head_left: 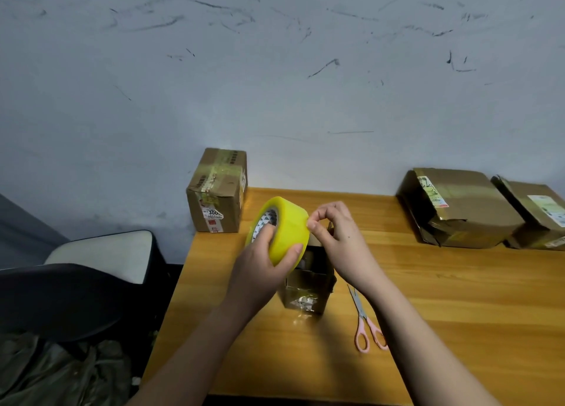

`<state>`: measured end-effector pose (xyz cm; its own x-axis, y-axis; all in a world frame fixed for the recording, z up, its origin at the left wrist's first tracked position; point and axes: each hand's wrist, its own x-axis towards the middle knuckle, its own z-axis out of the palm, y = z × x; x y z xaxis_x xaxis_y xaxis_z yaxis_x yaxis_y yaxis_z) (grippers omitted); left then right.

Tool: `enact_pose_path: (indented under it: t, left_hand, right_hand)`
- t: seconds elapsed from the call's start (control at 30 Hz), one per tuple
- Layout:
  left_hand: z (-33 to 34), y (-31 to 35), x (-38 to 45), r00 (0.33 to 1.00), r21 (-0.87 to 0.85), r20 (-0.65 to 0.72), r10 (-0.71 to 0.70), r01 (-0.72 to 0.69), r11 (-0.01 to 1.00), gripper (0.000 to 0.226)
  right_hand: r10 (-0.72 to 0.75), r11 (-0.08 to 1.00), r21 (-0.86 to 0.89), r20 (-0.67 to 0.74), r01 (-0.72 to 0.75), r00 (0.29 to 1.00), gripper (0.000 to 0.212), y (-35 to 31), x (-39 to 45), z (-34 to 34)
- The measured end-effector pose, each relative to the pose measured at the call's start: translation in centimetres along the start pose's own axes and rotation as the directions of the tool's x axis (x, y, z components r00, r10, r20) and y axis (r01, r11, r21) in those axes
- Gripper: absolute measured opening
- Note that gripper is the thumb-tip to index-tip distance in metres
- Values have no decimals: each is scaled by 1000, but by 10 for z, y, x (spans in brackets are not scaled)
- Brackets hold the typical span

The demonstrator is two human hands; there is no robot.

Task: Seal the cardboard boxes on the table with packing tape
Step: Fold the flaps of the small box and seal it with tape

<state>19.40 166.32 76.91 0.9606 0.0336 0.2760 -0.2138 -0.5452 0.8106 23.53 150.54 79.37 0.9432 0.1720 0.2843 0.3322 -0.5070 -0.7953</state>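
Left hand (263,257) grips the yellow tape roll (282,230), fingers curled through the core and thumb wrapped over the outer face, roll held tilted in the air just above the small box (308,278). Right hand (331,230) pinches at the roll's right edge with thumb and forefinger, other fingers curled, most likely picking up the loose tape end; the end itself is too thin to make out here. Step in hand looks like freeing the tape start: best to keep the roll steady with the left grip, lift the end with a nail, peel slow and straight so it doesn't split, then pull enough to span the box top before lowering it. Small box sits on the wooden table (443,298), directly under the hands, shiny old tape on its near face. Pink-handled scissors (365,323) lie just right of it, blades closed, ready for the cut. Far left, an upright box (215,191) at the table's corner carries a white label reading "300" plus red print, too small to read. Far right, two flatter boxes (458,207) (538,213) sit side by side, each with a white-green sticker, text illegible. Roll core shows a triangle-pattern print, no readable brand.
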Motion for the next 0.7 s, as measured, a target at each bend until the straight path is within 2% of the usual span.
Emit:
enact_pose_path:
  t: [0.07, 0.13, 0.23, 0.33, 0.43, 0.5, 0.6, 0.7]
  left_hand:
    - [1, 0, 3, 1000, -15, -11, -20, 20, 1000, 28]
    - [2, 0, 6, 998, -74, -27, -65, 63, 995, 33]
    - [4, 0, 6, 994, -135, -27, -106, 101, 986, 44]
    - [5, 4, 7, 991, -169, -32, -130, 123, 978, 50]
    - [7, 9, 8, 987, -216, -37, -157, 146, 965, 50]
    - [8, 9, 10, 985, -225, -42, -165, 151, 963, 49]
    - [7, 7, 12, 986, -195, -29, -163, 155, 968, 50]
    - [6, 10, 13, 989, -147, -35, -140, 134, 980, 47]
  right_hand:
    - [-60, 998, 16, -97, 62, 993, 7, -1, -3, 3]
    - [-48, 995, 84, -164, 62, 985, 14, 0, -7, 7]
    - [56, 973, 228, -75, -38, 996, 40, 0, -9, 13]
    - [-4, 993, 118, -201, 29, 980, 22, -1, -11, 17]
    - [-25, 992, 112, -329, 65, 944, 9, -4, -12, 19]
    - [25, 982, 186, -323, 37, 946, 8, -5, -9, 17]
    - [192, 935, 336, -220, -110, 956, 13, -5, 1, 9]
    - [274, 893, 406, -150, -193, 950, 13, -4, 4, 6]
